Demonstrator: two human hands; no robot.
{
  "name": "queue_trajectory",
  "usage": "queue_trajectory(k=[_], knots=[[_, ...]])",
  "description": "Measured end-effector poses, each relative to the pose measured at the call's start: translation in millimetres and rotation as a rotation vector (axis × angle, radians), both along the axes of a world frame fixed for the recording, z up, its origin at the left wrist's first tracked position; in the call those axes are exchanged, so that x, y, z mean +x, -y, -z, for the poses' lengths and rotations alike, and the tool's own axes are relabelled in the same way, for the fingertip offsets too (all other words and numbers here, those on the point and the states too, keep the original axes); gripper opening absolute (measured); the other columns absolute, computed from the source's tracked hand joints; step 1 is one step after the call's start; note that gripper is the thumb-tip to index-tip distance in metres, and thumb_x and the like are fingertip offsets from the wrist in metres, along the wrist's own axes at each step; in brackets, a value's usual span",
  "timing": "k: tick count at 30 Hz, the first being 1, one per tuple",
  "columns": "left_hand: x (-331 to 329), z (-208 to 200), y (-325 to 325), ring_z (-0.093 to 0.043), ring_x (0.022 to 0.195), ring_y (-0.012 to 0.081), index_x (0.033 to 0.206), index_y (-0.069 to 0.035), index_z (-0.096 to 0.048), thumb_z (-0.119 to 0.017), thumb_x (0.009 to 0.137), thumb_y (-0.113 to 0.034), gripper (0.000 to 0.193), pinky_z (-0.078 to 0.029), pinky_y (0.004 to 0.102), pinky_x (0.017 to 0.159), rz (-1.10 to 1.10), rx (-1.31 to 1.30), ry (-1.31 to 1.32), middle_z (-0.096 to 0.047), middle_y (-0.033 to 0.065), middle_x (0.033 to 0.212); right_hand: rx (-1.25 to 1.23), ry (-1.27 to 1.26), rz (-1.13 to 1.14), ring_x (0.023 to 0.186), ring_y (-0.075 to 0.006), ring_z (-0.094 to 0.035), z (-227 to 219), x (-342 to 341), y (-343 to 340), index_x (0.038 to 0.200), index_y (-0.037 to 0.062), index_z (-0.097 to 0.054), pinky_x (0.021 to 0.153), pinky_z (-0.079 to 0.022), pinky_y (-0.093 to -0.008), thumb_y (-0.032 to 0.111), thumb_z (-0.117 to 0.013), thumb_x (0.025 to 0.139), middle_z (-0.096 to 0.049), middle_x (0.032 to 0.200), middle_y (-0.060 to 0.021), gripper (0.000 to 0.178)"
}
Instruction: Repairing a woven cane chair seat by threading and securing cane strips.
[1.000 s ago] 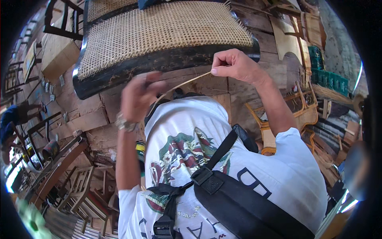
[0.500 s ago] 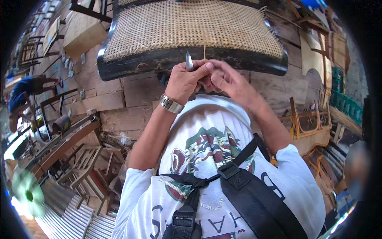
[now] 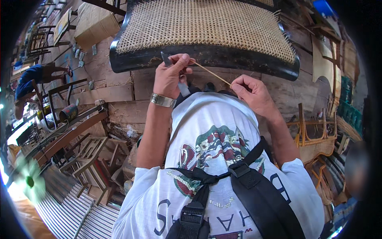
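Observation:
My left hand [image 3: 170,77] is closed around a pointed metal tool [image 3: 165,59]. Its dark tip sticks up past the thumb, and a paler flat part shows below the fingers; the rest is hidden. Thumb and forefinger of that hand also pinch one end of a thin cane strip [image 3: 211,72]. At its other end, my right hand [image 3: 251,93] pinches the strip, which runs straight and slanting between both hands. Just beyond them lies a dark wooden seat frame [image 3: 238,57] with a woven cane panel [image 3: 203,26] across it. Cut cane ends stick out along the panel's right edge.
Wooden planks make up the floor [image 3: 115,85]. To the left are a bench [image 3: 59,145], a wooden chair frame [image 3: 89,163], a spinning fan [image 3: 30,181] and a bent-over person [image 3: 30,85]. Rattan frames [image 3: 316,127] and a green crate [image 3: 348,109] stand right.
My hands have moved apart, the right one going right and down, stretching the cane strip between them. The left hand has shifted left with the metal tool.

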State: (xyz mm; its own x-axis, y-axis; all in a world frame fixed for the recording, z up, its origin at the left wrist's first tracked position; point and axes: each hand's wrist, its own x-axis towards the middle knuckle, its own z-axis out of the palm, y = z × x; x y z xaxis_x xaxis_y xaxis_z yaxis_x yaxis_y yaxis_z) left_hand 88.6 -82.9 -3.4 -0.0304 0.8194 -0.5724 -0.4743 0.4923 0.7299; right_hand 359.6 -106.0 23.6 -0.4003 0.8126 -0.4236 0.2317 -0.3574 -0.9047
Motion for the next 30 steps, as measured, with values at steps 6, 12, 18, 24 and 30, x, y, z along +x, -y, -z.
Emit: queue_trajectory(k=[6, 12, 18, 24, 30], knots=[[-15.9, 5.9, 10.8, -0.06, 0.066, 0.0061, 0.096, -0.008, -0.067, -0.071, 0.094, -0.019, 0.011, -0.037, 0.0178, 0.046, -0.005, 0.026, 0.032, -0.073, 0.0081, 0.094, -0.02, 0.013, 0.033, 0.064, -0.0002, -0.045, -2.3, 7.6, 8.9, 0.095, 0.0038, -0.065, 0.056, -0.037, -0.0193, 0.016, -0.063, 0.099, -0.054, 0.074, 0.0079, 0.013], [-22.7, 8.5, 23.6, -0.061, 0.063, 0.0072, 0.098, -0.007, -0.064, -0.072, 0.093, -0.019, 0.016, -0.039, 0.0184, 0.045, 0.011, 0.067, 0.024, -0.074, 0.0091, 0.094, -0.188, -0.12, 0.071, 0.061, 0.0004, -0.041, -11.1, 5.0, 10.1, 0.095, 0.0047, -0.065, 0.054, -0.034, -0.0185, 0.016, -0.063, 0.098, -0.052, 0.071, 0.0085, 0.012], [-25.4, 6.2, 31.1, -0.061, 0.062, 0.0067, 0.094, -0.007, -0.063, -0.071, 0.094, -0.019, 0.015, -0.039, 0.0182, 0.045, 0.006, 0.156, 0.037, -0.074, 0.0098, 0.094, -0.245, -0.106, 0.045, 0.062, 0.0002, -0.042, -12.9, 8.7, 6.9, 0.095, 0.0051, -0.066, 0.055, -0.034, -0.0181, 0.019, -0.062, 0.099, -0.052, 0.072, 0.0087, 0.015], [-62.3, 7.6, 37.0, -0.055, 0.062, 0.0063, 0.098, -0.009, -0.064, -0.069, 0.095, -0.017, 0.009, -0.037, 0.0199, 0.048, -0.024, 0.14, -0.167, -0.072, 0.0069, 0.096, -0.178, 0.059, -0.037, 0.061, 0.0007, -0.039, -19.8, 27.2, 3.5, 0.092, 0.0078, -0.063, 0.053, -0.03, -0.0182, 0.02, -0.061, 0.098, -0.048, 0.071, 0.0102, 0.013], [-169.5, 31.3, 56.8, -0.054, 0.057, 0.0034, 0.099, -0.008, -0.067, -0.071, 0.094, -0.021, 0.014, -0.036, 0.0178, 0.044, -0.214, 0.122, -0.357, -0.073, 0.0068, 0.093, -0.128, 0.151, -0.074, 0.068, 0.0006, -0.042, -44.2, 68.9, -9.6, 0.093, 0.0038, -0.066, 0.059, -0.036, -0.0193, 0.018, -0.063, 0.098, -0.052, 0.077, 0.0105, 0.015]])
